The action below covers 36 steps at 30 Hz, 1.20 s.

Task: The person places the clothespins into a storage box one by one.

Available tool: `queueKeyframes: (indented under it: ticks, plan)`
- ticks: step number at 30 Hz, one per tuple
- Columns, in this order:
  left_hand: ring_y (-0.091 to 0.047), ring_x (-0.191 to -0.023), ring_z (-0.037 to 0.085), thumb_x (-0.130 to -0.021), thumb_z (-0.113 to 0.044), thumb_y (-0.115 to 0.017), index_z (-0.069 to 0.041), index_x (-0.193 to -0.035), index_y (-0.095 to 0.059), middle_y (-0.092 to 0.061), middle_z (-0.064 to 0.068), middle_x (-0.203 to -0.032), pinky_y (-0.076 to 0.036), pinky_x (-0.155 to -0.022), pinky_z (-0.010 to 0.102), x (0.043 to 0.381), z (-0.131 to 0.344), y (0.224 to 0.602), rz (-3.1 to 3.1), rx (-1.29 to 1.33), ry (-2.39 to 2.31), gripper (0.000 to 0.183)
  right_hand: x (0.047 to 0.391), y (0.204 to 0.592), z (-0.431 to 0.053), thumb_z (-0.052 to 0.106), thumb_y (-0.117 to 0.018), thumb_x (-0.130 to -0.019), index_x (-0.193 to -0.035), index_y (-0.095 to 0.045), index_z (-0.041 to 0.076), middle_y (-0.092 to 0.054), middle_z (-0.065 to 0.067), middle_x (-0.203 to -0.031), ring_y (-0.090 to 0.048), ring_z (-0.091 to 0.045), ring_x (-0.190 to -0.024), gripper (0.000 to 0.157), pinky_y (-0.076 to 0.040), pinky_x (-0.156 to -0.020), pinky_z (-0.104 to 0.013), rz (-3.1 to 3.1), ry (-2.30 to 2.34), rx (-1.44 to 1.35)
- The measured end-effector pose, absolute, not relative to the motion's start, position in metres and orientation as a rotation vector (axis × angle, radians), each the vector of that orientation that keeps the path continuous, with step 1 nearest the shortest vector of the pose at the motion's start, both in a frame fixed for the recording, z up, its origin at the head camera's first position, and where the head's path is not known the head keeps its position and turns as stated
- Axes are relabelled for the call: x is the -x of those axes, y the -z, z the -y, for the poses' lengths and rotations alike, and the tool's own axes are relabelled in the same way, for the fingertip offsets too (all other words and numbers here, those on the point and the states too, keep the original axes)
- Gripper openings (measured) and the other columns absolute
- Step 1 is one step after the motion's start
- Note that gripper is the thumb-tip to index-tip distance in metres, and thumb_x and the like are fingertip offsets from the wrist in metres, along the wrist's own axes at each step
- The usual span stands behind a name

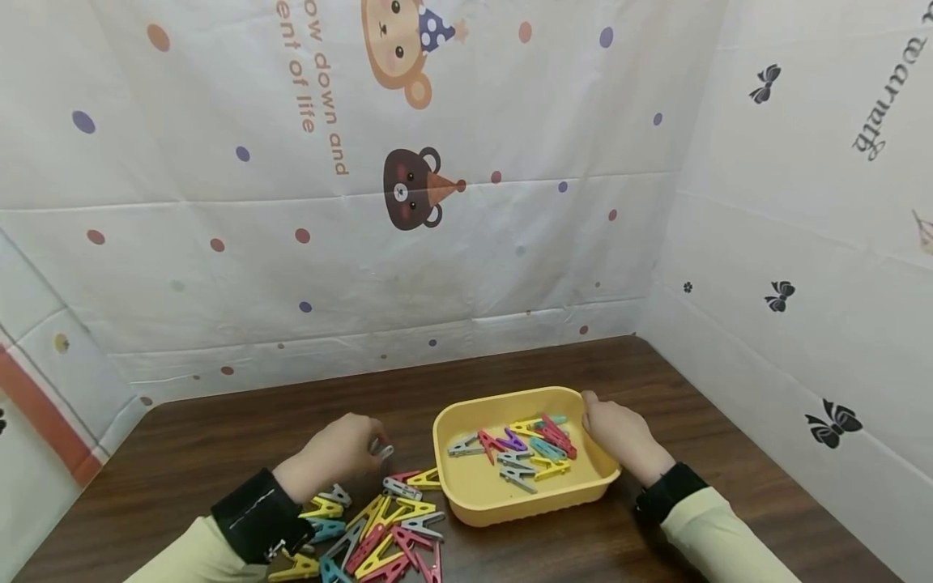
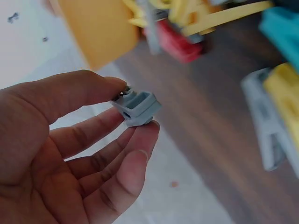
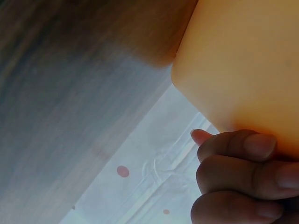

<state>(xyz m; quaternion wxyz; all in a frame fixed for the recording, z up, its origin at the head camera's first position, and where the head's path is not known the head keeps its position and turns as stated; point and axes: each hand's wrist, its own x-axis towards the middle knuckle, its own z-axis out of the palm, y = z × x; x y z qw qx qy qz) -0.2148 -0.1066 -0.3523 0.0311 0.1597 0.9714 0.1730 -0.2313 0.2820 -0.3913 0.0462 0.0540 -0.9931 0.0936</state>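
My left hand (image 1: 337,450) pinches a grey clothespin (image 2: 140,108) between thumb and fingertips, held above the table to the left of a yellow plastic basket (image 1: 503,517). Below and beside that hand lies a loose pile of clothespins (image 1: 379,534) in yellow, red, grey and teal. Several more clothespins (image 1: 515,459), some of them purple, lie spread inside the basket. At the basket's right side, my right hand (image 1: 621,433) grips the rim. In the right wrist view its curled fingers (image 3: 233,177) lie against the outer wall; the thumb is hidden there.
The dark wood-grain table (image 1: 291,405) carries everything. A white printed sheet (image 1: 474,267) hangs behind it, with another patterned covering (image 1: 765,243) along the right side. The clothespin pile reaches close to the basket's left wall.
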Motion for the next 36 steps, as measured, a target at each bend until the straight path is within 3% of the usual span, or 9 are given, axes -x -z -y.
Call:
queueKeyframes:
  ticks: [11, 19, 31, 36]
  plan:
    - [-0.056, -0.071, 0.012, -0.089, -0.01, -0.073, -0.007, -0.107, -0.074, -0.069, 0.003, -0.084, -0.048, -0.065, 0.029, 0.227, 0.09, 0.283, -3.079, -0.807, -0.581, 0.018, 0.231, 0.389, -0.282, 0.01, -0.048, -0.103, -0.137, -0.048, -0.014, -0.054, -0.006, -0.063, -0.048, -0.016, -0.052, 0.041, -0.036, -0.048, -0.027, 3.048, -0.272, -0.147]
    - [-0.064, -0.085, 0.017, -0.091, -0.013, -0.073, -0.009, -0.123, -0.071, -0.074, 0.009, -0.1, -0.055, -0.075, 0.029, 0.245, 0.039, 0.242, -2.974, -1.064, -0.595, 0.032, 0.229, 0.389, -0.282, 0.009, -0.049, -0.103, -0.133, -0.05, -0.014, -0.054, -0.006, -0.062, -0.047, -0.015, -0.052, 0.038, -0.036, -0.047, -0.027, 3.03, -0.262, -0.164]
    - [-0.063, -0.086, 0.014, -0.091, -0.01, -0.074, -0.012, -0.121, -0.068, -0.072, 0.006, -0.102, -0.053, -0.078, 0.027, 0.263, -0.029, 0.266, -2.749, -1.196, -0.72, 0.031, 0.229, 0.387, -0.279, 0.01, -0.049, -0.103, -0.132, -0.05, -0.013, -0.055, -0.006, -0.063, -0.049, -0.016, -0.053, 0.037, -0.037, -0.048, -0.028, 3.046, -0.263, -0.155]
    - [-0.06, -0.081, 0.013, -0.089, -0.007, -0.074, -0.01, -0.118, -0.066, -0.068, 0.006, -0.097, -0.051, -0.071, 0.023, 0.272, -0.052, 0.284, -2.621, -1.209, -0.732, 0.031, 0.23, 0.386, -0.278, 0.011, -0.049, -0.104, -0.135, -0.049, -0.013, -0.061, -0.01, -0.069, -0.051, -0.017, -0.056, 0.04, -0.041, -0.05, -0.029, 3.073, -0.275, -0.118]
